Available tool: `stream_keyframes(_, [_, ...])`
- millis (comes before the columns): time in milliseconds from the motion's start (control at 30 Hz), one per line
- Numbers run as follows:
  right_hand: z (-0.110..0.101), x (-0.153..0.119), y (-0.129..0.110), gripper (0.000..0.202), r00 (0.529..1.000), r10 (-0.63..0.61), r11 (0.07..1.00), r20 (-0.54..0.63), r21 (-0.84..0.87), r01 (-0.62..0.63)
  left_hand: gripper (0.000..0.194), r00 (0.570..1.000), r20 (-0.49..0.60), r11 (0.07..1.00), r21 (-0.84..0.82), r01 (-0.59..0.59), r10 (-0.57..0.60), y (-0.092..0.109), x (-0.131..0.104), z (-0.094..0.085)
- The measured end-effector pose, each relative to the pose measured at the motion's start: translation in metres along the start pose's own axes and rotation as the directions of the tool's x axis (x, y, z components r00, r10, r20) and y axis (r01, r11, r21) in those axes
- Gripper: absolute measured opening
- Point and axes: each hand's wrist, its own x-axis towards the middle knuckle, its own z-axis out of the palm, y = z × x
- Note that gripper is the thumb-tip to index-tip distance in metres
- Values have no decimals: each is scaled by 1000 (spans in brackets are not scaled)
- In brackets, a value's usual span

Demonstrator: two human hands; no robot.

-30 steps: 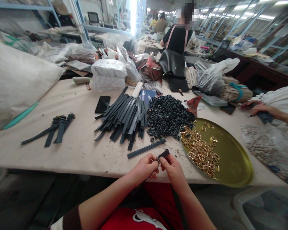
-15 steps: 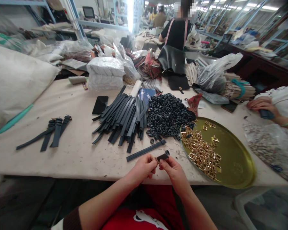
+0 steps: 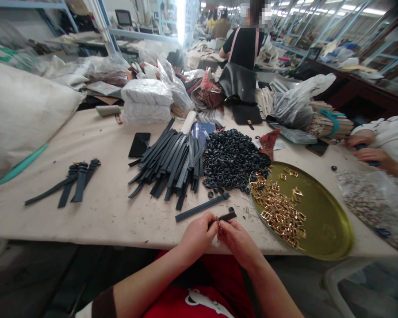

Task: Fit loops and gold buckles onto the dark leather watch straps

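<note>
My left hand and my right hand meet at the table's front edge, fingers closed in a pinch. Between them is a dark leather strap, its end sticking out above my right fingers. A small gold buckle sits at the strap between both sets of fingertips, partly hidden by them. Just beyond lie a small black loop and a single strap with a loop at one end. Farther off are a heap of dark straps and a pile of black loops.
A round gold tray with many gold buckles overhangs the front edge at right. Several buckled straps lie at left. A phone rests behind. At far right, a co-worker's hands hold a dark item above a plastic bag.
My left hand has shifted slightly, and the strap end now reaches across the buckle to both hands' fingertips. The co-worker's hands have come together around the dark item.
</note>
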Motion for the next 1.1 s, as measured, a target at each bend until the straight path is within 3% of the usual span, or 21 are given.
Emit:
stream_keyframes(133, [3, -4, 6, 20, 999, 35, 998, 32, 58, -37, 15, 999, -36, 998, 63, 22, -20, -1, -5, -1])
stream_keyframes(333, [10, -13, 9, 27, 1000, -4, 986, 29, 167, -1, 21, 994, 36, 993, -64, 102, -100, -3, -11, 1])
stream_keyframes(533, [10, -16, 7, 25, 986, -161, 982, -40, -107, 156, 28, 985, 124, 973, -180, 143, -122, -1, -13, 0])
stream_keyframes(733, [9, -17, 8, 23, 965, -251, 951, -81, -204, 230, 27, 968, 210, 959, -214, 183, -138, 2, -16, -2])
stream_keyframes(933, [4, -14, 4, 21, 985, -163, 966, -49, -211, 149, 25, 996, 60, 996, -57, 67, -64, -3, -15, -2])
stream_keyframes(1100, [3, -3, 2, 26, 958, -262, 940, -118, -254, 226, 16, 999, -25, 997, 64, -43, 45, 1, -9, -7])
